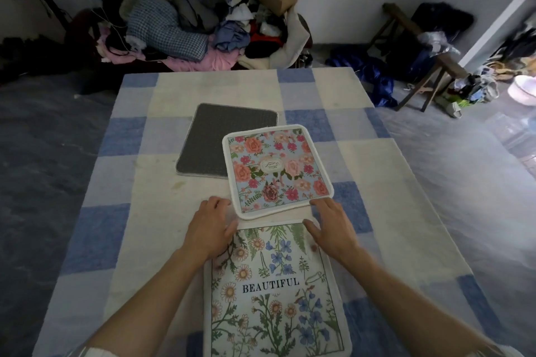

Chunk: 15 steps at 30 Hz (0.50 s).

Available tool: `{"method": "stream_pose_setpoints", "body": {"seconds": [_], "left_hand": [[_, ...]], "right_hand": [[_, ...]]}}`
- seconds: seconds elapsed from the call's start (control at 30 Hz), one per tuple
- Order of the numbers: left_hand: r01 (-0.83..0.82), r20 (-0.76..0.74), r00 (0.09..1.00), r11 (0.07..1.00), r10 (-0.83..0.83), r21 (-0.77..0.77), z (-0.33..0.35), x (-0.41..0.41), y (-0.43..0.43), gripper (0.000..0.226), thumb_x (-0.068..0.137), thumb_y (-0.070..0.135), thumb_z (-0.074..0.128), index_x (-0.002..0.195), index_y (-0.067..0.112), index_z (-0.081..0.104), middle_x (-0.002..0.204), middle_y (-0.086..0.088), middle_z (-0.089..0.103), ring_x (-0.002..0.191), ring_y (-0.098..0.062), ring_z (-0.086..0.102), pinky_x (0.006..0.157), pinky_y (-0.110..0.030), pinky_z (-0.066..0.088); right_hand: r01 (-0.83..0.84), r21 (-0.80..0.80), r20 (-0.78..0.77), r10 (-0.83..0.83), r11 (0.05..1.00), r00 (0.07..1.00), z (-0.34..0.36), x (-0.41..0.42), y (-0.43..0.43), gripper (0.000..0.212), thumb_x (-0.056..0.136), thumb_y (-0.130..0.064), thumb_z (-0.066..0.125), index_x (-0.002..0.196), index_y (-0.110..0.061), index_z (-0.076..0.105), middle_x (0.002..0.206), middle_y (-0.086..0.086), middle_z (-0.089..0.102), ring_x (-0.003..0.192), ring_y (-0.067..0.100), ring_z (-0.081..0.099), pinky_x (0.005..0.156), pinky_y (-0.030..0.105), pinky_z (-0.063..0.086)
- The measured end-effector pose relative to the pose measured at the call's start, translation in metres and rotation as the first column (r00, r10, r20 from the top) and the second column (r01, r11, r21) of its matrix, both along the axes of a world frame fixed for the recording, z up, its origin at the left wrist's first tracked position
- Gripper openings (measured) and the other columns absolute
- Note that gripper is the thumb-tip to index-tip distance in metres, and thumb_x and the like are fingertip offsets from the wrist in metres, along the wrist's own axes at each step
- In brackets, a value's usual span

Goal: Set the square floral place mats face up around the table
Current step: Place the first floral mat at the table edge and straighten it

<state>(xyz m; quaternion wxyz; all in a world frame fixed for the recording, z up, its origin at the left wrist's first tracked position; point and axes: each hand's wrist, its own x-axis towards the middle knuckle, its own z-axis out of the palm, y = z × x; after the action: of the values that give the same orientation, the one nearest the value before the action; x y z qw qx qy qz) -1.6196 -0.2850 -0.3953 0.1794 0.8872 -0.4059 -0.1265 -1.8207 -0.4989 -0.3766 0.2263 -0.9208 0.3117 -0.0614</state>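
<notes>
Both hands' spread fingers [314, 227] rest flat on the "BEAUTIFUL" mat [275, 293], touching the rose mat's [277, 168] near edge.

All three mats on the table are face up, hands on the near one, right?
Not all: the head view shows the far mat face down, grey backing up. The pink mat and BEAUTIFUL mat are face up; left hand and right hand rest on the latter.
</notes>
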Motion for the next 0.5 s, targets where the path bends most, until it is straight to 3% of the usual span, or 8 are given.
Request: {"method": "stream_pose_setpoints", "body": {"seconds": [0.17,0.33,0.5], "left_hand": [[0.057,-0.002,0.998,0.988,-0.058,-0.142,0.016,-0.010,-0.025,0.053,0.087,0.040,0.060,0.131,0.014,0.048,0.131,-0.004,0.047,0.116,-0.021,0.043,0.097,-0.036,0.043],[0.111,0.026,0.994,0.978,-0.108,-0.175,0.033,-0.037,-0.042,0.049,0.088,0.040,0.059,0.127,0.011,0.049,0.129,-0.007,0.048,0.116,-0.024,0.044,0.095,-0.037,0.044],[0.072,0.098,0.994,0.971,-0.051,-0.226,0.050,-0.060,-0.042,0.048,0.087,0.039,0.061,0.125,0.012,0.051,0.126,-0.005,0.050,0.114,-0.023,0.045,0.092,-0.038,0.046]], "right_hand": [[0.065,-0.033,0.054,-0.063,0.997,0.997,0.031,-0.020,0.006,0.048,0.087,-0.035,0.064,0.128,-0.014,0.051,0.126,0.007,0.056,0.118,0.027,0.048,0.098,0.038,0.040],[0.068,-0.061,0.109,-0.062,0.996,0.992,0.052,-0.039,0.004,0.052,0.086,-0.038,0.063,0.132,-0.016,0.051,0.121,0.009,0.057,0.112,0.028,0.050,0.094,0.039,0.043],[0.008,-0.056,0.162,0.002,0.998,0.987,0.060,-0.052,-0.013,0.046,0.085,-0.036,0.061,0.125,-0.014,0.054,0.122,0.007,0.058,0.112,0.026,0.051,0.094,0.037,0.042]]}}
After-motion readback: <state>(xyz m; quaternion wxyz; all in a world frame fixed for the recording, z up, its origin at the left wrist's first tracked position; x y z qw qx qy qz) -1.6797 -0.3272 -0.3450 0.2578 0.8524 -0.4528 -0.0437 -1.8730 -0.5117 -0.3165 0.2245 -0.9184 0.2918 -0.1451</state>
